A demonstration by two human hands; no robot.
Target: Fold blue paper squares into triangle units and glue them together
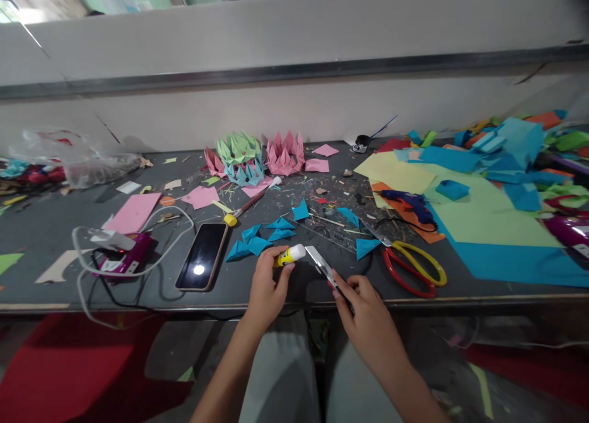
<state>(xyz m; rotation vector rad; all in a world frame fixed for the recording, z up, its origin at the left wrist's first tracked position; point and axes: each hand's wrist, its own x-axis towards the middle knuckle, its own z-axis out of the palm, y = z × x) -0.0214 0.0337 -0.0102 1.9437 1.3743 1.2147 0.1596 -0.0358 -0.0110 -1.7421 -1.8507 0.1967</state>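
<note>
The glue stick (pixel 289 255), a yellow tube with a white end pointing right, sits over the near edge of the desk (pixel 46 232) at the middle of the view. The left hand (pixel 267 288) is closed around its lower part, fingers curled and thumb pressed against the tube. Just to its right, the right hand (pixel 363 306) pinches the dark handle of a craft knife (pixel 322 266) between thumb and fingertips. The knife's pale metal end slants up and left, reaching almost to the white end of the glue stick; whether the 2 touch cannot be told. Just beyond the left hand lies a cluster of folded blue paper pieces (pixel 257 239), with 3 more scattered to the right. A dark phone (pixel 202 256) lies face up to their left, its screen catching a spot of light. To the right of the knife rest scissors (pixel 411 266) with 1 red and 1 yellow handle loop. Farther left, a purple glue gun (pixel 124 257) sits inside loops of white cable, near a pink sheet (pixel 133 213). At the far side of the desk stand paper flowers (pixel 243 156) in green, pink and blue. On the right, large yellow, green and blue sheets (pixel 506 257) overlap, and a blue glue gun (pixel 409 203) lies on them.
</note>
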